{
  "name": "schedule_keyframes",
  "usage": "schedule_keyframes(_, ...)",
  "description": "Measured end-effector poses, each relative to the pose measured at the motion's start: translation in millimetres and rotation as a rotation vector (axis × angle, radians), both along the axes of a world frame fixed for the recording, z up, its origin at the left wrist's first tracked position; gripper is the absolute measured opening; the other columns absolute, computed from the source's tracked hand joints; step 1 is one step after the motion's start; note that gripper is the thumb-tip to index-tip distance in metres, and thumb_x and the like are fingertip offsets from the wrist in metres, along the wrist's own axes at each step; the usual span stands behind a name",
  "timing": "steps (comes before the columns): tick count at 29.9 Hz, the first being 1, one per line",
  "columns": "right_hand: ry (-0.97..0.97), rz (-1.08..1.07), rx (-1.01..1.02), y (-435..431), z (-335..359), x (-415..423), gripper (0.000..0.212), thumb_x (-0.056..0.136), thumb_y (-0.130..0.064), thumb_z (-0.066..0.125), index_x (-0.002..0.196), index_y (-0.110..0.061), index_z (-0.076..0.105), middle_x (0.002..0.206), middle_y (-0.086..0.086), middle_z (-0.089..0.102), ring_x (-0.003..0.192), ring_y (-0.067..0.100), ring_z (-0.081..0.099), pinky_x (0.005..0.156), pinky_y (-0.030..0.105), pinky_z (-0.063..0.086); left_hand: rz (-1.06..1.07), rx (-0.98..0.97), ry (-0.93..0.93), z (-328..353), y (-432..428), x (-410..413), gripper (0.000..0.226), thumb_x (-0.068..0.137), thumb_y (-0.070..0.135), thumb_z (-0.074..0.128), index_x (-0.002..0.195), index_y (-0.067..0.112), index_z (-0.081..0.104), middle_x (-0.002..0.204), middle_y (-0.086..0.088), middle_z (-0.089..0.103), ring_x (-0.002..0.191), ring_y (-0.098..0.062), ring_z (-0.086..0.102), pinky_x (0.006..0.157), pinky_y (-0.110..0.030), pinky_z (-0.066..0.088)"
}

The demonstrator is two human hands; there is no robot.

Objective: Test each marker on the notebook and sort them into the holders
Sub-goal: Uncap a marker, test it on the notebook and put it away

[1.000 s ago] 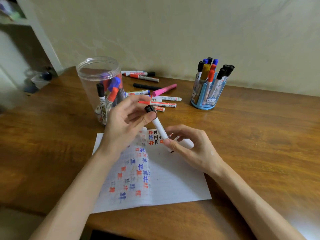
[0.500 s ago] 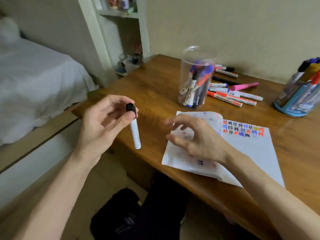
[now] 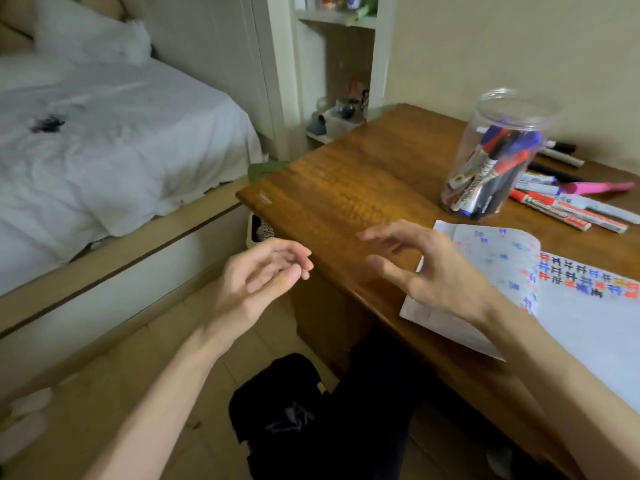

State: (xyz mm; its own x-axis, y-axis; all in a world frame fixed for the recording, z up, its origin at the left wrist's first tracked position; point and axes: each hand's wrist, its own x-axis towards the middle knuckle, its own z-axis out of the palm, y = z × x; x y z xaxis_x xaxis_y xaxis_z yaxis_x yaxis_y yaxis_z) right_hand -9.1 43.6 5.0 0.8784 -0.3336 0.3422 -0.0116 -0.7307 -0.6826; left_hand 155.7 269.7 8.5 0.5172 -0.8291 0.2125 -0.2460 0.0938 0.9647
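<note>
We find both hands empty at the corner of the brown wooden bench (image 3: 346, 188): the left hand (image 3: 256, 282), fingers loosely curled, is off the edge above the floor, and the right hand (image 3: 426, 271), fingers spread, hovers over the near corner of the open white notebook (image 3: 588, 327), which is dotted with red, blue and black test marks. Capped markers (image 3: 485, 178) stand in the clear plastic jar (image 3: 516, 105), and the loose markers (image 3: 568, 209) lie just behind the notebook, well right of both hands. We judge the next one is best lifted from that loose row, tried on a bare patch of page, then capped firmly before sorting.
</note>
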Motion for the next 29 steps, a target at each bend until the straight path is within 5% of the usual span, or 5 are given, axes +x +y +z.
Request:
schedule_keyframes(5,0.032,-0.164,0.059,-21.9,10.4,-50.7,0.024,0.098,-0.030,0.071,0.122,-0.030,0.073,0.118,-0.015,0.073,0.106,0.005,0.070,0.093,0.027,0.057,-0.115,0.017,-0.019,6.3,-42.7,-20.6,0.019,0.093,0.015,0.063,0.111,0.011,0.069,0.101,-0.006,0.074,0.098,-0.023,0.070,0.090,-0.027,0.054)
schedule_keyframes(15,0.003,-0.555,0.074,-84.9,1.3,-177.3,0.025,0.097,-0.017,0.073,0.121,-0.022,0.076,0.112,-0.013,0.076,0.097,0.010,0.073,0.086,0.032,0.060,-0.447,0.000,-0.047,14.2,-170.2,-105.6,0.020,0.090,0.025,0.067,0.107,0.015,0.070,0.103,-0.003,0.074,0.103,-0.022,0.070,0.090,-0.021,0.053)
schedule_keyframes(20,-0.020,-0.672,0.131,-98.6,-12.6,-216.7,0.022,0.098,-0.027,0.074,0.120,-0.024,0.075,0.114,-0.011,0.076,0.099,0.008,0.073,0.083,0.029,0.062,-0.566,0.030,-0.064,13.3,-225.7,-143.0,0.019,0.098,0.024,0.067,0.115,0.019,0.068,0.107,0.006,0.074,0.109,-0.016,0.069,0.093,-0.022,0.054)
schedule_keyframes(24,-0.008,-0.753,0.093,-106.3,-17.6,-225.0,0.025,0.096,-0.028,0.075,0.121,-0.023,0.075,0.111,-0.009,0.075,0.095,0.006,0.071,0.078,0.028,0.061,-0.534,0.150,-0.192,9.9,-277.7,-162.9,0.019,0.100,0.028,0.066,0.119,0.033,0.066,0.109,0.016,0.073,0.110,0.000,0.066,0.096,-0.025,0.054)
schedule_keyframes(29,-0.012,-0.775,0.079,-109.5,-15.3,-227.0,0.031,0.096,-0.029,0.074,0.126,-0.021,0.073,0.113,-0.008,0.073,0.098,0.003,0.069,0.079,0.027,0.061,-0.423,0.233,-0.409,1.2,-344.9,-175.4,0.035,0.098,0.017,0.068,0.131,0.027,0.061,0.125,0.008,0.066,0.106,-0.008,0.067,0.086,-0.023,0.055)
